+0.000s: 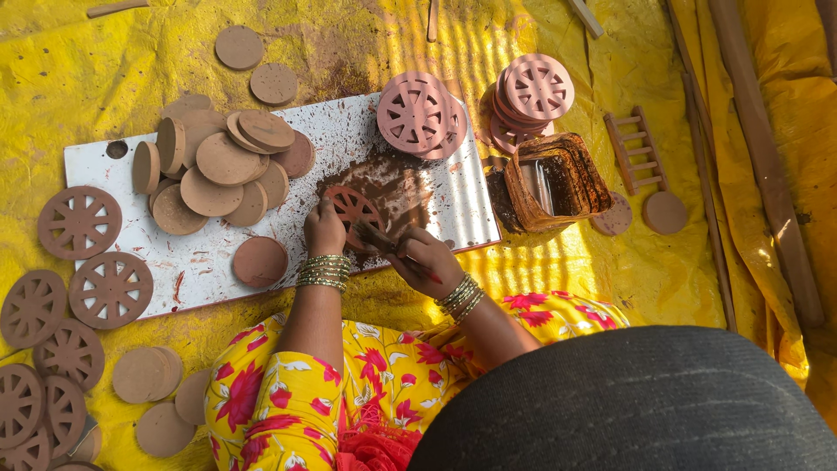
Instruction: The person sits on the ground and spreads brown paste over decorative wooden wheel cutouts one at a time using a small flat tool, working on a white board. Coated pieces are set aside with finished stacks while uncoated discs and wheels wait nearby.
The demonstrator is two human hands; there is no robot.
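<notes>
On white board | left hand fingers pinning clay wheel | right hand grasping brush

We see both forearms reaching forward from the lap, each wrist ringed with a stack of bangles. Our left hand is held straight ahead, knuckles up, its fingers curled down and pressed forward at the tips. Our right hand angles inward toward the left, wrist bent, its fingers pinched together in a closed grip. The two hands sit near each other, not touching.
</notes>
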